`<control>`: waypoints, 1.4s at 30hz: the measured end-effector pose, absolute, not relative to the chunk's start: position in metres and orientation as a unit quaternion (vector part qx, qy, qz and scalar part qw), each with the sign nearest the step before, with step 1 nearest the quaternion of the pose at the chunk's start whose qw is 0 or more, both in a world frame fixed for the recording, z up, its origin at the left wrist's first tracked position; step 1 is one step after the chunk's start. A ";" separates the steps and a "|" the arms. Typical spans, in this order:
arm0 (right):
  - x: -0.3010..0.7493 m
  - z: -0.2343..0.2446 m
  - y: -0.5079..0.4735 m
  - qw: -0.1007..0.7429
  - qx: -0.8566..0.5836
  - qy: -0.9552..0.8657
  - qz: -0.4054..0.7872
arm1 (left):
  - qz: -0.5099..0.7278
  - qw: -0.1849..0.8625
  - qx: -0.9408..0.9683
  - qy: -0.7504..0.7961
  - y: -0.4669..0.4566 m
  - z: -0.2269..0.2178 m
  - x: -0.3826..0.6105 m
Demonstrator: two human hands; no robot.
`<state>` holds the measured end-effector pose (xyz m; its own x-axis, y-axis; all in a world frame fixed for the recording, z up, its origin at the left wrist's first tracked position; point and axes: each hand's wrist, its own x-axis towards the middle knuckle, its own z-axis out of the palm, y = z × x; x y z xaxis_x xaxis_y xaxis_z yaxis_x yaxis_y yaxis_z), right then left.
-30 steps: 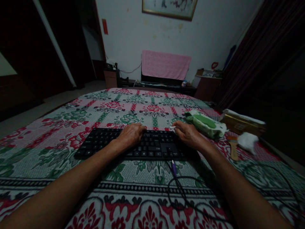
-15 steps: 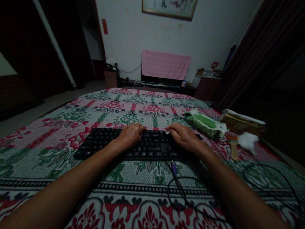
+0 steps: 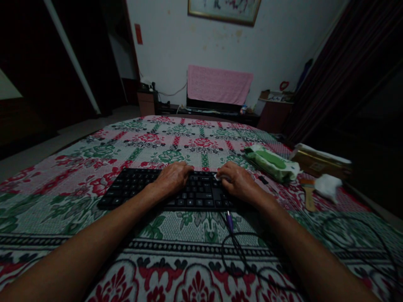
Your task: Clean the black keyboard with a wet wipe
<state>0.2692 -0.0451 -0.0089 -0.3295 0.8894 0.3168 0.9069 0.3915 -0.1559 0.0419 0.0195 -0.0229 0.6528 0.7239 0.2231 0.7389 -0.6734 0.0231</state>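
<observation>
A black computer keyboard [image 3: 197,195] lies on the patterned bedspread, turned so its far long edge faces away from me. My left hand [image 3: 174,178] rests across its middle, with the fingers curled at the far edge and the thumb side toward the centre. Over the right part of the keys, my right hand [image 3: 236,180] pinches a small white wipe [image 3: 215,177], which shows only as a scrap by the fingertips. Below the near edge lies a purple plug [image 3: 230,222] on a black cable [image 3: 238,247].
To the right lie a green and white wipes pack [image 3: 273,164], a gold box [image 3: 321,161], a brush with a wooden handle [image 3: 309,199] and a crumpled white tissue [image 3: 328,187]. A small black piece [image 3: 263,180] sits beside the pack. The bedspread [image 3: 94,235] spreads underneath everything.
My right hand has shifted slightly left and its fingers have curled in more, bringing the white wipe from the far edge onto the keys. My left hand stays in place.
</observation>
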 end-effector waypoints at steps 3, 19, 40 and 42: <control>0.268 -0.006 -0.047 0.150 -0.558 -0.816 -0.013 | -0.105 0.032 -0.908 -0.404 0.019 -0.022 0.042; 0.270 -0.006 -0.047 0.153 -0.576 -0.803 -0.016 | -0.108 0.028 -0.909 -0.402 0.019 -0.022 0.042; 0.265 -0.009 -0.046 0.162 -0.534 -0.829 -0.033 | -0.110 0.031 -0.911 -0.396 0.020 -0.023 0.042; 0.266 -0.009 -0.046 0.149 -0.546 -0.823 -0.034 | -0.107 0.030 -0.910 -0.399 0.019 -0.023 0.042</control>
